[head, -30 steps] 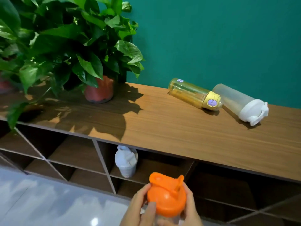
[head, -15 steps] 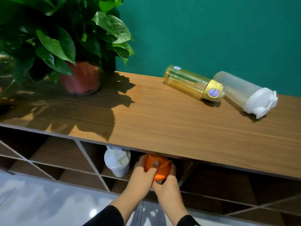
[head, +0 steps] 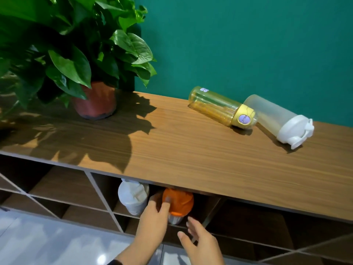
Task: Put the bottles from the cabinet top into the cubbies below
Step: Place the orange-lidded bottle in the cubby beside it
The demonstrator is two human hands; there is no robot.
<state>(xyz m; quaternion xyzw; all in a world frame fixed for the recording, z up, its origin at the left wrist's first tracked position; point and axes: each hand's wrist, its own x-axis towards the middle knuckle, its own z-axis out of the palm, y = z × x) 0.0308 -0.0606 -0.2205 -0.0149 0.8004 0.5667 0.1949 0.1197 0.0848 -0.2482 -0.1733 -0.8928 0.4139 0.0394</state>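
An orange-lidded bottle (head: 180,201) stands upright in a top-row cubby, just under the cabinet top (head: 172,148). My left hand (head: 152,219) grips its left side, with fingertips on the lid. Below and to the right, my right hand (head: 200,243) is off the bottle with its fingers spread. A white bottle (head: 132,196) stands in the same cubby, to the left of the orange one. On the cabinet top, a yellow bottle (head: 219,108) and a frosted shaker with a white lid (head: 277,119) lie on their sides, touching each other.
A leafy plant in a red-brown pot (head: 95,102) stands at the back left of the cabinet top, its leaves overhanging the left side. A green wall runs behind. Diagonal dividers split the cubbies. Pale glossy floor (head: 47,243) lies below.
The orange-lidded bottle went from both hands in front of the cabinet into the cubby beside the white bottle. My right hand has let go and drawn back.
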